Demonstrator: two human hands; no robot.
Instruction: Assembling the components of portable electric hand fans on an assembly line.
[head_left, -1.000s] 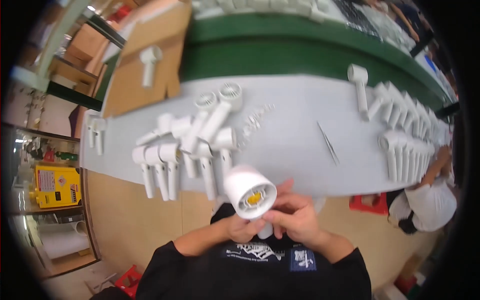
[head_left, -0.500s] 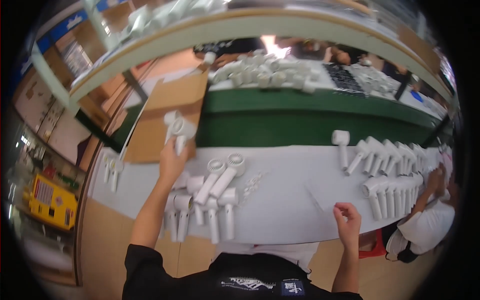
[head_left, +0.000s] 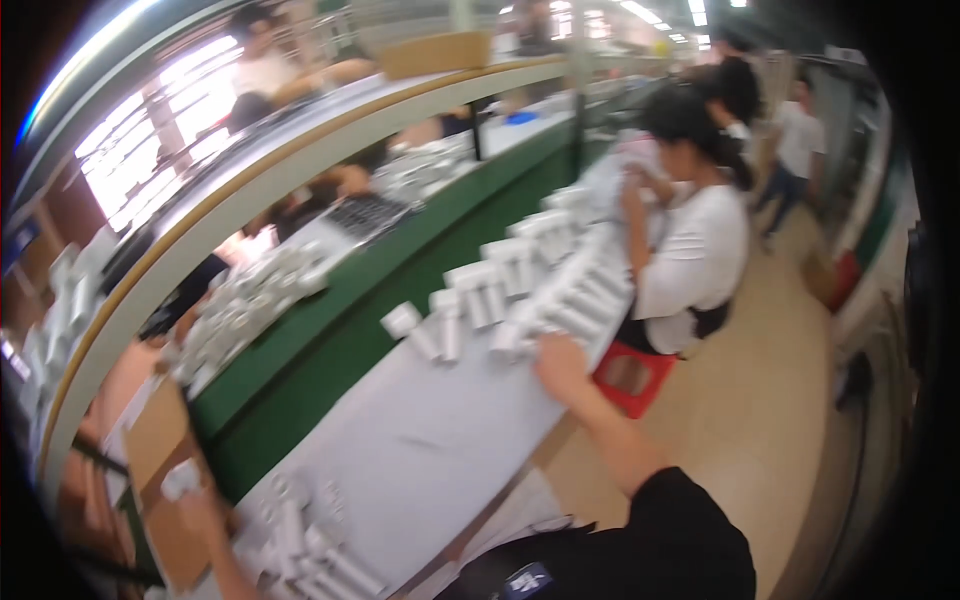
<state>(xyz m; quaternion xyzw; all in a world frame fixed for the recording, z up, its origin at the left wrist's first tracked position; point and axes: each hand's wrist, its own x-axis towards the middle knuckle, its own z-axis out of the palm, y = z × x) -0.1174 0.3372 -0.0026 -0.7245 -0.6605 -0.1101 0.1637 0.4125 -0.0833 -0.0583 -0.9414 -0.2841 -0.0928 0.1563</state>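
Observation:
My right hand (head_left: pixel 560 362) stretches out over the grey table (head_left: pixel 430 440) and touches a row of white cylindrical lamp fixtures (head_left: pixel 500 300) at its right part. Motion blur hides its fingers. My left hand (head_left: pixel 203 515) is at the lower left, just below a single white fixture (head_left: pixel 180 480) that lies on a cardboard sheet (head_left: pixel 150 450). I cannot tell whether it grips that fixture. A cluster of white fixtures (head_left: pixel 310 545) lies on the table close to my body.
A person in a white shirt (head_left: pixel 695 250) sits on a red stool (head_left: pixel 628 375) at the table's far right end, handling fixtures. Behind the table rises a green ledge (head_left: pixel 340 310) with more white parts (head_left: pixel 240 305). Other people stand beyond.
The view has swung to the right. My hands let go of the white lamp head; the left went to the fixture on the cardboard, the right reached out to the right-hand row.

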